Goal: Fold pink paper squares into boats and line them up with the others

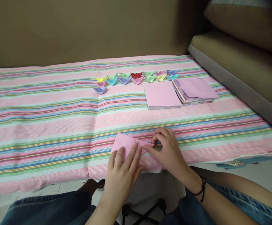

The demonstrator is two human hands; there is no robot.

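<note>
A pink sheet of paper [126, 143], partly folded, lies near the front edge of the table. My left hand [123, 170] rests on it with fingers stretched flat, pressing it down. My right hand [166, 148] is curled at the sheet's right corner, fingertips pinching the fold there. A black band is round my right wrist.
A striped cloth [44, 125] covers the table. Several small folded paper boats [136, 78] in mixed colours stand in rows at the back. Two stacks of square paper, one pink [162, 96] and one purple-topped [195, 90], lie right of centre. A sofa [244, 62] stands at right.
</note>
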